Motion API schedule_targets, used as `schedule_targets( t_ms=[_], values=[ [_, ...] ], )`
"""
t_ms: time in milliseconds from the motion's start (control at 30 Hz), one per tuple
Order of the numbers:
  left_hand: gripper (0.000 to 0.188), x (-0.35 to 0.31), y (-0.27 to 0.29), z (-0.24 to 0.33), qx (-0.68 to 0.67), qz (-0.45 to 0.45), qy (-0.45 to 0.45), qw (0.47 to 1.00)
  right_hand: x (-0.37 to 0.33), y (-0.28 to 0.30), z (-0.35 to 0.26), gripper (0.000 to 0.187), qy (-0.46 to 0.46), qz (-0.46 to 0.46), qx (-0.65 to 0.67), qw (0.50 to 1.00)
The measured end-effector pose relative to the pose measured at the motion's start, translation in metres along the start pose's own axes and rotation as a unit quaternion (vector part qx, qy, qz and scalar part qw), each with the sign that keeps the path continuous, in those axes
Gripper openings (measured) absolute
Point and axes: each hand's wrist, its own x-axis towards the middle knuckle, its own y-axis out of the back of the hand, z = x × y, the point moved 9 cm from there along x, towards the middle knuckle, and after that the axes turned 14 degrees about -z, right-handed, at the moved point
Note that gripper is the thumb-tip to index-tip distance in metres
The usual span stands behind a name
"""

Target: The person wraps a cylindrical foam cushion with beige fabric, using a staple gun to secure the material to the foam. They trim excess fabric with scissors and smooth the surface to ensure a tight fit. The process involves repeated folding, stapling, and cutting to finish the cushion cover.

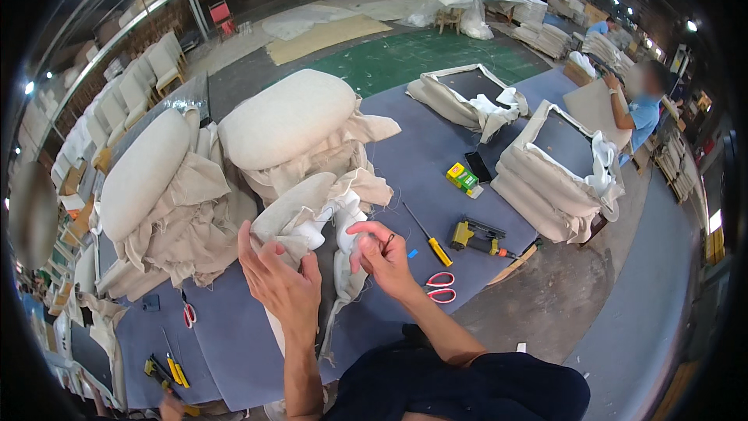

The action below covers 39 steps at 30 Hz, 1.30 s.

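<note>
In front of me an upholstered seat pad (292,206) in beige fabric stands on edge, its white lining (348,222) folded out along the rim. My left hand (282,284) is at the pad's left side, fingers spread and thumb raised, with nothing visible in it. At the right edge my right hand (382,259) has its fingers bent in against the white lining, seemingly pinching it; the fingertips are partly hidden. Red-handled scissors (441,288) lie beside my right forearm, below a yellow-handled screwdriver (438,249) and a staple gun (479,238).
Stacked beige cushions (292,121) rise behind the pad, with another pile (148,179) to the left. Right are more seat pads (545,179), a green-yellow box (463,178) and a phone (478,166). A co-worker (643,109) stands far right; another person's hand (171,405) shows lower left.
</note>
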Motion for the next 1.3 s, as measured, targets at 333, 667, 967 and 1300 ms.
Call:
schedule_targets(
  t_ms=[333, 667, 967, 1300],
  values=[
    [0.010, 0.012, 0.009, -0.066, -0.167, 0.033, -0.005, 0.985, 0.009, -0.019, -0.001, 0.027, -0.065, -0.011, -0.072, 0.995],
    [0.031, 0.006, 0.007, -0.139, -0.429, 0.041, 0.054, 0.901, 0.082, -0.107, -0.011, 0.029, 0.041, -0.128, -0.145, 0.980],
    [0.031, 0.004, 0.009, -0.127, -0.400, 0.043, 0.048, 0.914, 0.094, -0.128, 0.000, 0.013, 0.212, -0.061, -0.302, 0.928],
    [0.020, 0.004, 0.017, -0.140, -0.364, 0.103, 0.024, 0.926, -0.020, -0.150, 0.039, 0.015, 0.015, -0.549, -0.248, 0.798]
  ],
)
